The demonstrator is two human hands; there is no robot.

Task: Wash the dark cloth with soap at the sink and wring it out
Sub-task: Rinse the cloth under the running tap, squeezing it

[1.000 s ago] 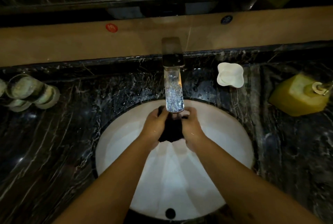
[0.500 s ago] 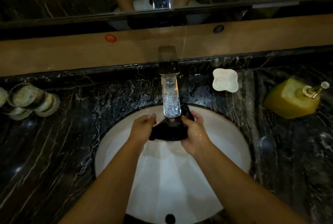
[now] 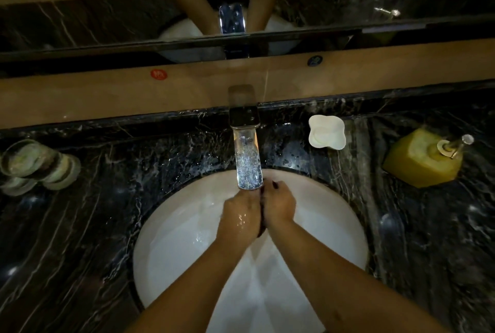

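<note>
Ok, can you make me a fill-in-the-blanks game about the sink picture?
1. Both hands squeeze the dark cloth under the running ____.
2. The left hand and right hand are over the white ____.
3. The soap bottle on the counter is ____ in colour.
4. The white dish sits to the ____ of the tap.

Missing words: water; basin; yellow; right

Two hands showing, left hand (image 3: 241, 219) and right hand (image 3: 278, 205), pressing together over one white basin (image 3: 174, 252). One dark cloth (image 3: 262, 223) peeking out between them. One faucet (image 3: 245, 142) running. One white soap dish (image 3: 326, 131) and one yellow pump bottle (image 3: 422, 160) sitting toward the surface's right edge. Glass tumblers (image 3: 32, 162) lying at the left edge, at least two, exact count unclear.
</note>
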